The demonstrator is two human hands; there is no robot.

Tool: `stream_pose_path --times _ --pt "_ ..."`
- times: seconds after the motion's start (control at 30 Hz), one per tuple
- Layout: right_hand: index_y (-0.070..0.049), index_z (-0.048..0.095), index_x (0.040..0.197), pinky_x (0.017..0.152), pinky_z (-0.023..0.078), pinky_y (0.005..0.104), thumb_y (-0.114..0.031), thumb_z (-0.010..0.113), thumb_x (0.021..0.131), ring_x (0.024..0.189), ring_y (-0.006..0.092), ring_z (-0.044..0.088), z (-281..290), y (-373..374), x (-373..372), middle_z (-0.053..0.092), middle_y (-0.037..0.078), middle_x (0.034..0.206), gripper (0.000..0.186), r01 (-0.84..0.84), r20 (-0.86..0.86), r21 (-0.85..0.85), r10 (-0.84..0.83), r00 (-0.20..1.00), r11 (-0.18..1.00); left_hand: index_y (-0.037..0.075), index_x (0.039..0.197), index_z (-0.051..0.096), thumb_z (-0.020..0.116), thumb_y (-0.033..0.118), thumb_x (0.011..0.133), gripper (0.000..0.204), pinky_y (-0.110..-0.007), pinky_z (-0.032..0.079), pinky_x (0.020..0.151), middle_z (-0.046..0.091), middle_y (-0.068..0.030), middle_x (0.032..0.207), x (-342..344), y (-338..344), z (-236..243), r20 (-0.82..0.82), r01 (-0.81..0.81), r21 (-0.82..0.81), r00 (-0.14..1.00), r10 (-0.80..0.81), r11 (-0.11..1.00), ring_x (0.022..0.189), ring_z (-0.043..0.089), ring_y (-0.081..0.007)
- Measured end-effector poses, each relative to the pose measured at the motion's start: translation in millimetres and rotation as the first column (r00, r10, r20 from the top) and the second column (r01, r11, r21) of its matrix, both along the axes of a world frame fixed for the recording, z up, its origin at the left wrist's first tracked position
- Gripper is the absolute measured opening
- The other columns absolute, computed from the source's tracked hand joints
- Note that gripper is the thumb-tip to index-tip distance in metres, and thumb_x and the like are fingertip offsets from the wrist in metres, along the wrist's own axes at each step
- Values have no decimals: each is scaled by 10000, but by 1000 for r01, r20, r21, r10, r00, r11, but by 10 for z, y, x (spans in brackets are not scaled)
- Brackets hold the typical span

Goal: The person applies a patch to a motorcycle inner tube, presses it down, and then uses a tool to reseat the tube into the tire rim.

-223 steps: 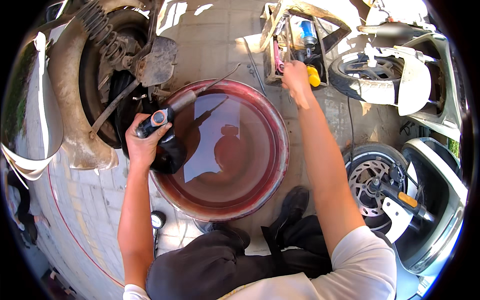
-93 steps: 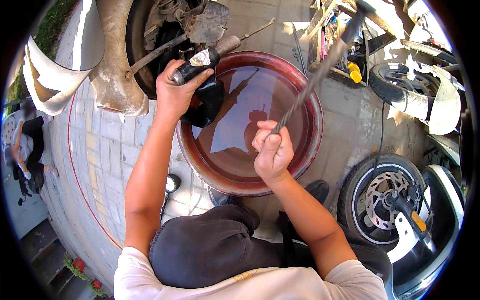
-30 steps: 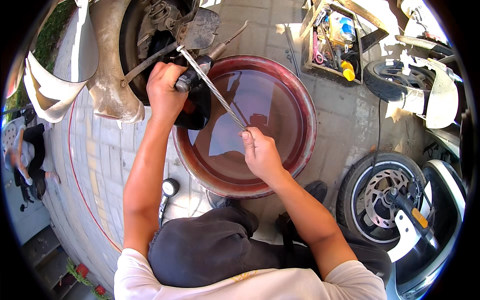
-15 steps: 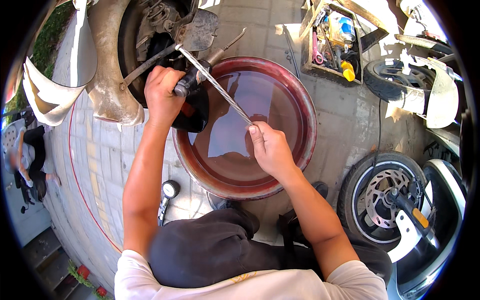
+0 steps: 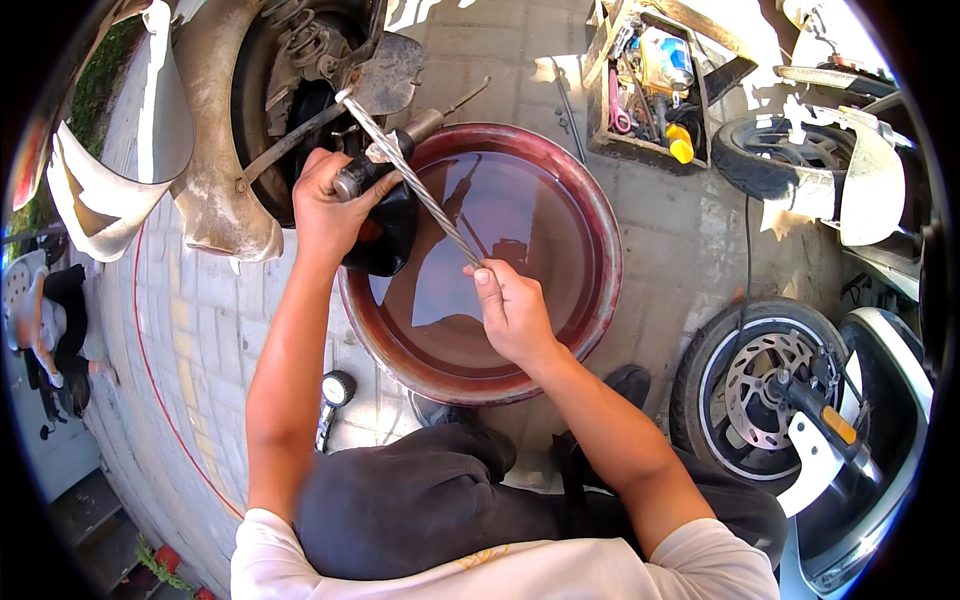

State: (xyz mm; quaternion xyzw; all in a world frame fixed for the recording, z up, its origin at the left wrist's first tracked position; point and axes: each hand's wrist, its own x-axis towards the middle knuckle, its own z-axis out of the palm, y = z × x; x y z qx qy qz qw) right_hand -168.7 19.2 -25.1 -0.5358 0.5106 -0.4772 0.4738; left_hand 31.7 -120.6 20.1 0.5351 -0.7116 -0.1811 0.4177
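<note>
My left hand [image 5: 330, 200] is wrapped round what looks like a black power drill [image 5: 362, 178], tilted with its metal nose and thin bit pointing up and to the right. The drill's dark base [image 5: 390, 240] hangs over the left rim of a red basin [image 5: 610, 290] of murky water. In my right hand [image 5: 515, 310] is the lower end of a long, twisted steel rod [image 5: 435, 210], pinched between thumb and fingers. The rod slants up to the left across the drill, and its pale tip [image 5: 345, 97] lies beyond my left hand. Whether my left fingers touch the rod cannot be told.
A motorbike wheel and mudguard [image 5: 215, 215] stand at the far left. A wooden toolbox [image 5: 650, 150] lies far right, with loose wheels [image 5: 690, 400] along the right side. A round gauge [image 5: 338, 388] rests on the paving near my knee. A seated person [image 5: 60, 320] is at left.
My right hand has drawn left with the rod's lower end. My left hand has turned slightly, its thumb now stretched along the drill near the rod. The view has shifted a little.
</note>
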Motion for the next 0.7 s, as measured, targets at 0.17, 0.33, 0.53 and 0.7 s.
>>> stream_pose_path --times 0.17,0.33,0.53,0.7 --pt "16 596 1004 513 381 238 -237 441 1043 558 53 427 -106 102 48 456 -28 636 300 32 -24 -53 -33 999 998 -7 755 650 880 64 662 258 -282 414 606 510 -19 726 -29 17 -27 -215 22 109 977 2 994 666 484 -143" --pt "24 623 996 543 421 296 -227 444 1034 569 111 503 -153 -167 -380 525 32 618 311 374 92 225 -402 911 900 -14 759 613 881 79 661 301 -286 423 636 505 -40 740 -13 90 -14 -4 12 87 1000 -12 996 686 485 -160" --pt "61 610 956 717 468 376 -231 489 980 730 287 597 -437 -1136 -1739 632 189 786 317 549 -333 260 -460 823 794 -12 790 619 875 72 659 300 -283 430 684 521 -35 788 -39 106 37 13 96 71 995 -97 993 739 503 -161" --pt "-66 542 1319 1054 304 501 -399 680 833 1276 366 414 63 -1526 -1291 460 185 1389 605 25 -601 -437 -313 735 899 -17 771 597 909 100 601 373 -307 440 677 524 -52 795 -58 97 29 -32 99 104 995 -96 990 732 504 -189"
